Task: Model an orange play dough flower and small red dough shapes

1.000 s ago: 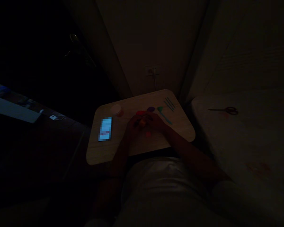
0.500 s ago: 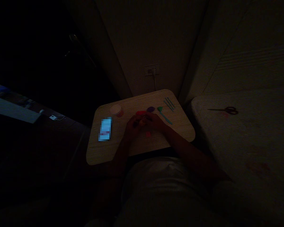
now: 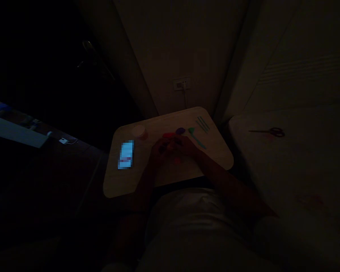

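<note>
The scene is very dark. Over the middle of the small table, my left hand (image 3: pixel 158 150) and my right hand (image 3: pixel 186 146) meet with their fingers curled in. Between the fingertips is a small orange lump (image 3: pixel 171 145), perhaps modelling clay, gripped from both sides. Its exact shape is lost in shadow. Just beyond my hands lie a red piece (image 3: pixel 168 135) and a purple piece (image 3: pixel 180 130). A green piece (image 3: pixel 191 130) rests to their right, by the end of a teal knife-like tool (image 3: pixel 198 141). Below my hands is a flat reddish piece (image 3: pixel 177 161).
A lit phone (image 3: pixel 126 155) lies at the left of the table (image 3: pixel 117 185), with a lidded tub (image 3: pixel 139 132) behind it. Several thin teal sticks (image 3: pixel 203 124) lie at the far right. Scissors (image 3: pixel 272 131) rest on a pale surface beside the table. A wall socket (image 3: pixel 182 84) holds a plug.
My fingers have shifted slightly around the orange lump. The picture is a little dimmer; the things on the table have stayed put.
</note>
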{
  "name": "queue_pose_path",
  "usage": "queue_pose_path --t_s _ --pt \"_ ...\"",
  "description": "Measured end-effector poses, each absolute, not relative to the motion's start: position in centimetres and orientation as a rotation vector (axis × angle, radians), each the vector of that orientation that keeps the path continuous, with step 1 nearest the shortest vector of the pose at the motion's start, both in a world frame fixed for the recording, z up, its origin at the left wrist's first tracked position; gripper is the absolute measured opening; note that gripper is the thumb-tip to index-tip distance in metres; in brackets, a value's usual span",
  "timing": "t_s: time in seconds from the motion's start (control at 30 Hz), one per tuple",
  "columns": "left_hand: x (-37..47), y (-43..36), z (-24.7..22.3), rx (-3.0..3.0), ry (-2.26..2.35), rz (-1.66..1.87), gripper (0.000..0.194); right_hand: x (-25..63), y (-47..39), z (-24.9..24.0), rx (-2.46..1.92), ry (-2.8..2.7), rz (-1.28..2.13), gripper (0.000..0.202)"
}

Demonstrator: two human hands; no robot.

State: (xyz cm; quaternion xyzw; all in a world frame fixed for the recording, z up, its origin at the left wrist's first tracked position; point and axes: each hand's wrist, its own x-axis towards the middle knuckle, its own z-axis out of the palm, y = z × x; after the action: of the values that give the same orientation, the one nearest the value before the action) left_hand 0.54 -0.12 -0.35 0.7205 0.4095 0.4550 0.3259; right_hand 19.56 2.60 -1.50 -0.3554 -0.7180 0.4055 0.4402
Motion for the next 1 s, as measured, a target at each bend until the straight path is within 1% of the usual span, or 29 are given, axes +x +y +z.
queue_pose_path --t_s 0.6,1.0 --pt "0.79 -0.32 0.16 1.884 1.098 1.178 0.032 19.61 2.47 -1.32 -0.908 -1.791 1.006 0.031" --pt "0.52 -0.08 -0.45 1.895 1.082 1.195 0.033 19.56 2.59 -1.52 -0.893 -1.786 1.001 0.030"
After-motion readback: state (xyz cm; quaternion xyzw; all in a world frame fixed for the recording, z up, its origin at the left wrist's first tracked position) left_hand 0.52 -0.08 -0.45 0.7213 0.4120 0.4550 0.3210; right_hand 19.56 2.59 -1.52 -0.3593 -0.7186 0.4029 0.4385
